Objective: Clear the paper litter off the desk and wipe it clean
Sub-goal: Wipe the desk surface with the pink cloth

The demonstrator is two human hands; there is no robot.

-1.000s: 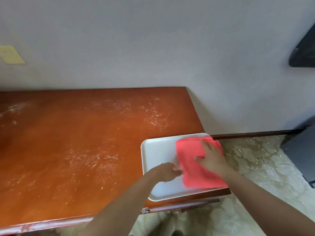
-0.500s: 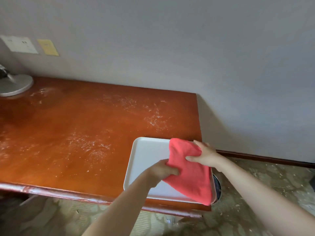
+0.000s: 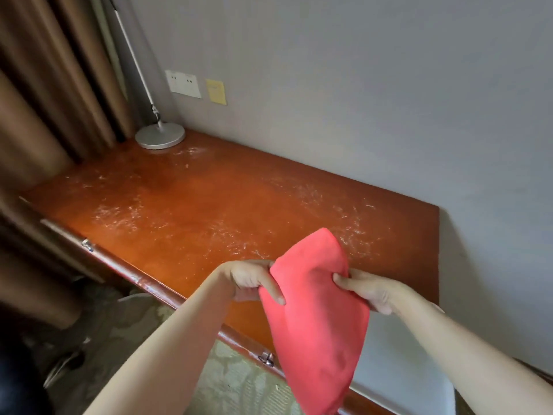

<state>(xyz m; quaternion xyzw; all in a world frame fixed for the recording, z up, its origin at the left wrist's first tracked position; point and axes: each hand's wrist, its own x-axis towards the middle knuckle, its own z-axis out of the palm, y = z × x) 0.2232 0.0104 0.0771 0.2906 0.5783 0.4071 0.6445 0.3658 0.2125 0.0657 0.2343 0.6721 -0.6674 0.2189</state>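
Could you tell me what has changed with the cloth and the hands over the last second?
The red cloth has been lifted off the white tray and now hangs in the air. The left hand, earlier on the tray, now pinches the cloth's edge; the right hand, earlier flat on it, grips it. The desk remains unwiped.

A lamp base stands at the desk's far left corner, beside brown curtains; a wall socket and yellow note sit above.

My cloth is soft, fuzzy and pink. The desk is shiny wood with scratchy white marks.
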